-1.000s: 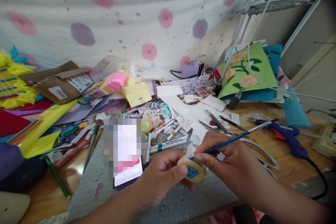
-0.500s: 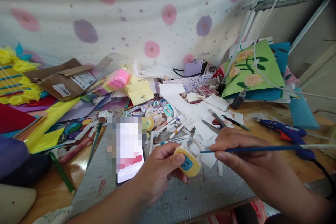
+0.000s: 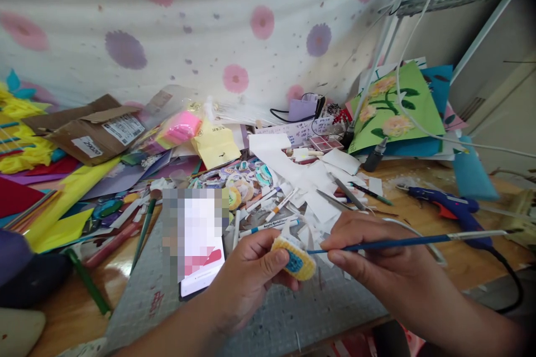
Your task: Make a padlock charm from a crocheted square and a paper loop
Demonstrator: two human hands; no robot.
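Note:
Between the thumb and fingers of my left hand (image 3: 255,268) is a small yellow crocheted-looking piece (image 3: 306,269) with a blue centre and a whitish edge. A white strip rises from its top. My right hand (image 3: 377,254) pinches a thin blue stick (image 3: 397,242) with a pale far end, held almost level. The stick's near tip meets the piece's upper right edge; whether it goes inside I cannot tell. Left of my left hand, a phone (image 3: 201,281) with a lit, partly blurred screen stands over the grey cutting mat (image 3: 138,312).
Paper scraps (image 3: 305,175), white markers (image 3: 272,224) and scissors (image 3: 347,192) crowd the middle. A blue hot glue gun (image 3: 444,201) lies at right with its cord trailing. A cardboard box (image 3: 90,128) and coloured papers fill the left. A green flower card (image 3: 402,109) leans at back right.
My right hand has moved left and slightly down, bringing the stick's tip from just beside the piece onto its edge. The view has shifted a little; my left hand still holds the piece.

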